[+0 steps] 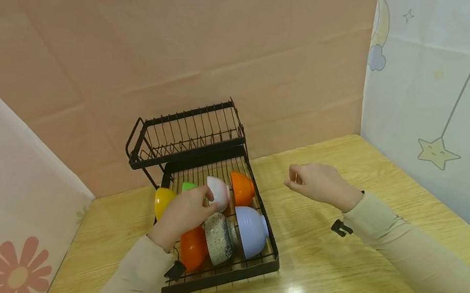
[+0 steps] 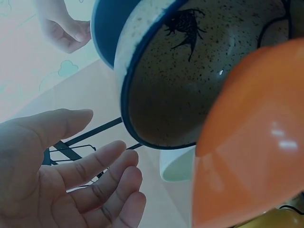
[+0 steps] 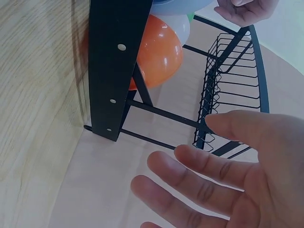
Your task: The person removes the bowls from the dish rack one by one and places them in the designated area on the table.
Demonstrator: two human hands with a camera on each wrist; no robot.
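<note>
My left hand (image 1: pixel 187 211) hovers over the lower tier of a black dish rack (image 1: pixel 219 277), fingers loosely bent with nothing in them. Beneath and around it, bowls stand on their sides: an orange bowl (image 1: pixel 193 249), a speckled bowl (image 1: pixel 218 239) with a dark rim, a lavender bowl (image 1: pixel 251 232), a white bowl (image 1: pixel 218 193), a second orange bowl (image 1: pixel 242 188), a yellow bowl (image 1: pixel 163 200) and a partly hidden green bowl (image 1: pixel 188 186). To the right of the rack, my right hand (image 1: pixel 320 185) is above the table, its relaxed fingers holding nothing.
The rack's raised upper tier (image 1: pixel 186 152) stands at the back with wire slots and no dishes on it. A wooden table (image 1: pixel 320 267) carries the rack. A peach cloth (image 1: pixel 208 42) hangs behind, and printed sheets flank both sides.
</note>
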